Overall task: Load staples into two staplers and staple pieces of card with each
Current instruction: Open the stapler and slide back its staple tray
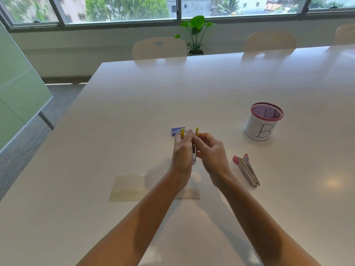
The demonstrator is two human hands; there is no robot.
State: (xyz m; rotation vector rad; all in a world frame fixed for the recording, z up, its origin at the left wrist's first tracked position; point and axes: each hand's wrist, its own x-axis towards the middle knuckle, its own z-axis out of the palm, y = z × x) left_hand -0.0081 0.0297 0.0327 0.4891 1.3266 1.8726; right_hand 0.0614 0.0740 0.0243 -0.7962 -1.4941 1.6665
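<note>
Both hands hold a yellow-handled metal stapler upright above the table's middle. My left hand grips its left side and my right hand grips its right side; two yellow tips stick up above the fingers. Most of the stapler is hidden between the hands. A small blue staple box lies just behind the hands. A red-handled metal stapler lies flat to the right. Pale pieces of card lie under my forearms.
A white table fills the view. A red-rimmed mesh cup wrapped in paper marked "B" stands at the right. White chairs and a potted plant are beyond the far edge, under windows.
</note>
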